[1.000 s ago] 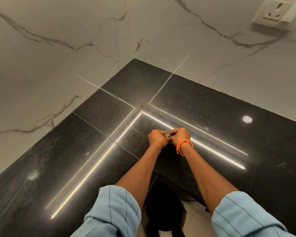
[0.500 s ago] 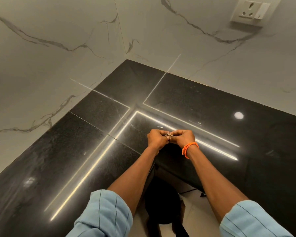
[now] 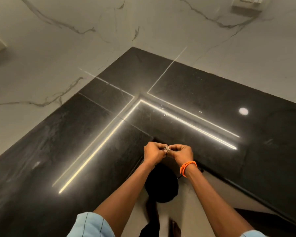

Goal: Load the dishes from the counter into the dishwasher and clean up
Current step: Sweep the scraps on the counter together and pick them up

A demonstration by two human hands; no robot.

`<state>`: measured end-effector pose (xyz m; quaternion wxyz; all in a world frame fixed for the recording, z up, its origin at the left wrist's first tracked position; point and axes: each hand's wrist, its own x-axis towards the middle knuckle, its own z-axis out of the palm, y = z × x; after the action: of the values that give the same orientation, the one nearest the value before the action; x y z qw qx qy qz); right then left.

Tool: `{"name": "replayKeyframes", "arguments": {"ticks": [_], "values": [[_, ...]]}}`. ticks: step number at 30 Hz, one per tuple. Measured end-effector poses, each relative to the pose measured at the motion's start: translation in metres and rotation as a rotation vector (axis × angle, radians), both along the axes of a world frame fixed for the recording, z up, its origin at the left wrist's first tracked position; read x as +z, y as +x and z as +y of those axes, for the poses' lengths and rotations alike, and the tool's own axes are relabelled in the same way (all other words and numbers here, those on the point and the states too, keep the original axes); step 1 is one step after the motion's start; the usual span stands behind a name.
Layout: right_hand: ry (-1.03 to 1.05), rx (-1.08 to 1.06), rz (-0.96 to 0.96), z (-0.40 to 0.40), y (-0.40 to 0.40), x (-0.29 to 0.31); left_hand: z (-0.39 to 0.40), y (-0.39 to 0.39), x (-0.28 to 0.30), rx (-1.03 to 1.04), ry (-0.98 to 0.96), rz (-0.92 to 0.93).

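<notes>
L hand [image 3: 153,153] + R hand [image 3: 182,153] | fingers of both pinched together on small metal bit [image 3: 166,148], held up between them, prob. to pick at it w/o dropping | counter [image 3: 203,100] beyond fingers, no dishes seen | dishwasher not in view

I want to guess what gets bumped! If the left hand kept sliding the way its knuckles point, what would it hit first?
Probably the right hand: the left hand already meets it, fingertips together around a small metal piece.
</notes>
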<state>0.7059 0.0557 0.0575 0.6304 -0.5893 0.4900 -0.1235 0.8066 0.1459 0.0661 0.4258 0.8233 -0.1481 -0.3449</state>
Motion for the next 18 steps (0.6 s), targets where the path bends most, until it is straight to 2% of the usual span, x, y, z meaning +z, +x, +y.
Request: {"name": "replayKeyframes", "arguments": {"ticks": [6,13,18], "values": [[0.083,0.117,0.093,0.042,-0.048,-0.048,0.047,-0.057,-0.044,0.076,0.115,0.071],[0.073,0.168,0.247,0.069,-0.09,-0.113,0.077,-0.11,-0.108,0.098,0.134,0.104],[0.084,0.178,0.31,0.076,-0.082,-0.155,0.083,-0.109,-0.17,-0.02,0.226,0.123]]}}
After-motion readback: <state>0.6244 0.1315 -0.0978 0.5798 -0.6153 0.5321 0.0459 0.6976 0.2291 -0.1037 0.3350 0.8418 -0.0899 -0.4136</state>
